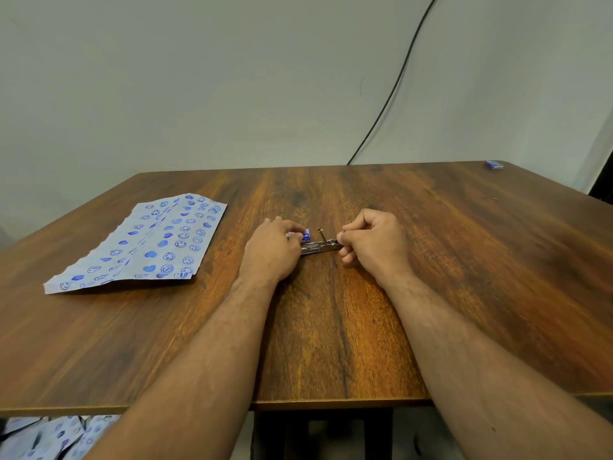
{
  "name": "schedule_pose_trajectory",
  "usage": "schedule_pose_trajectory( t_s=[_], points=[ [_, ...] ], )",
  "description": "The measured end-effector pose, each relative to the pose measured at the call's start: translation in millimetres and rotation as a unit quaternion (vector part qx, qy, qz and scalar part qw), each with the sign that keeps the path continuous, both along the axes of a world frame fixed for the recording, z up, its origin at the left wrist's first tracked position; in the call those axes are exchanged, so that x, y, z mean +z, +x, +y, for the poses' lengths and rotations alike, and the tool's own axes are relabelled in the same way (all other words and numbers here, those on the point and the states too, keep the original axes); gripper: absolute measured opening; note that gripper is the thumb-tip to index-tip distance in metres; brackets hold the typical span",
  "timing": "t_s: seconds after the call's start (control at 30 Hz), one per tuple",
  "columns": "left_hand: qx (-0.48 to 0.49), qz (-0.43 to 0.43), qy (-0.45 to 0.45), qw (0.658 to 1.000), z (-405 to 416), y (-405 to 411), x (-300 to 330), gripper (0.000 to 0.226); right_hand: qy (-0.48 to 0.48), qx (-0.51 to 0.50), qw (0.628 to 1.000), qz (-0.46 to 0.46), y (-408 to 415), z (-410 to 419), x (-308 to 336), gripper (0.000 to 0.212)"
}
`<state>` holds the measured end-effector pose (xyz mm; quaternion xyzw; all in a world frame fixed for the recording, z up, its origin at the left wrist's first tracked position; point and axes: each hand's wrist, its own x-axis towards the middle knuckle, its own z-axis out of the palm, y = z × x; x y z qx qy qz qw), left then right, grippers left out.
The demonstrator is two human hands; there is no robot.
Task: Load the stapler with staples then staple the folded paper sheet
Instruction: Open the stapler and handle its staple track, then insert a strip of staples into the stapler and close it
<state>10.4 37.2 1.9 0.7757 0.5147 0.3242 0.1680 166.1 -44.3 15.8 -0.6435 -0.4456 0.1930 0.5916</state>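
left hand [270, 249] fingers pinch stapler [320, 246] | right hand [373, 242] pinches far end; staples unseen

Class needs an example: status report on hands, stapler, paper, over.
Left hand grips stapler; right hand pinches its end. Paper untouched, left. Nothing in the way.

Lying opened flat on wooden table [331, 327]: metal stapler [319, 246]. Left hand [270, 249] gripping its blue end, right hand [373, 242] pinching opposite end. Folded patterned paper sheet [139, 244] resting well left of left hand's grip.
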Motion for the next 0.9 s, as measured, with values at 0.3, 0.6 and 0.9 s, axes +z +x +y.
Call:
schedule_pose_trajectory(
  t_s=[0.3,0.6,0.9],
  points=[
    [0.044,0.062,-0.032,0.997,-5.7,3.0,7.0,0.04,-0.004,0.004,1.0,-0.008,-0.6,-1.1,1.1,0.019],
    [0.075,0.017,-0.031,0.997,-2.7,0.1,4.9,0.031,-0.023,0.002,1.0,-0.005,-0.4,1.9,0.8,0.022],
    [0.088,-0.021,-0.06,0.994,-4.8,-1.3,5.5,0.029,-0.013,-0.007,1.0,0.002,1.0,1.9,1.6,0.018]
  ],
)
